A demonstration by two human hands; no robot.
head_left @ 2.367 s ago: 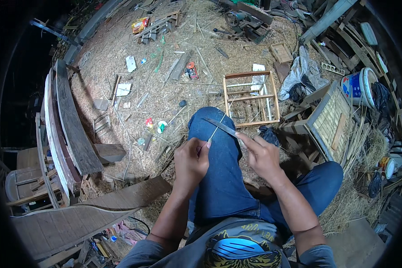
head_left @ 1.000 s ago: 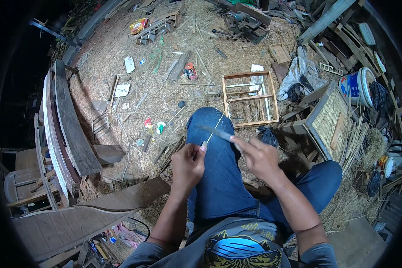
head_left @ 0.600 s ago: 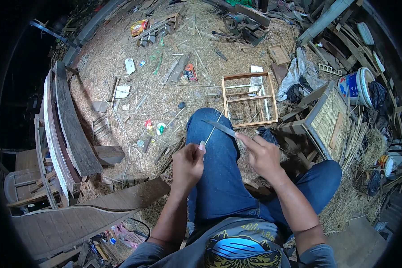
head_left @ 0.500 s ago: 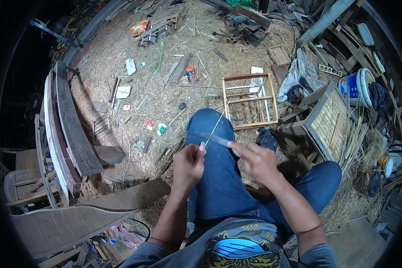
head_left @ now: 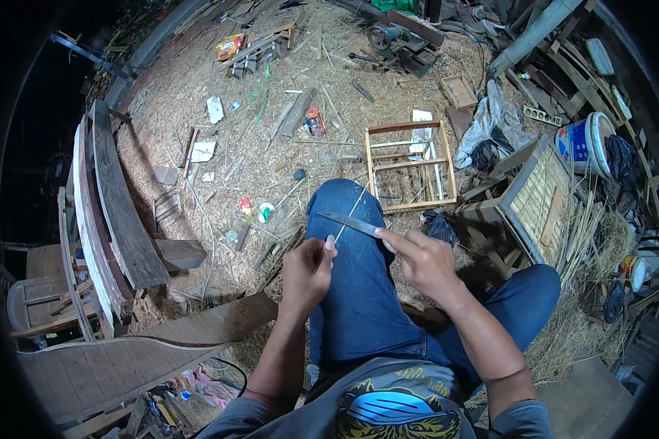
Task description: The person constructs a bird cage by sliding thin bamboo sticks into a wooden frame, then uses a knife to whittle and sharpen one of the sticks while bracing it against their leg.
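Observation:
My left hand [head_left: 309, 274] is closed, pinching the near end of a thin pale strip [head_left: 357, 200] that looks like split bamboo or wood. The strip slants up and away across my raised knee in blue jeans. In my right hand [head_left: 423, 265] is a knife [head_left: 348, 222], its handle mostly hidden by my fingers. My index finger lies along the back of the knife near the handle. The blade points left and crosses over the strip just beyond my left fingertips. Whether its edge touches the strip I cannot tell.
A small wooden frame [head_left: 410, 164] lies ahead on a floor strewn with shavings. Weathered boards [head_left: 128, 197] stand at the left, and a broad plank [head_left: 146, 358] lies near my left arm. On the right are a wooden box [head_left: 538, 197], a white bucket [head_left: 599, 143] and thin strips.
The knife has gone from motion-blurred to sharp, its blade shifted slightly along the strip. My right hand has moved a little to the right; my left keeps its pinch.

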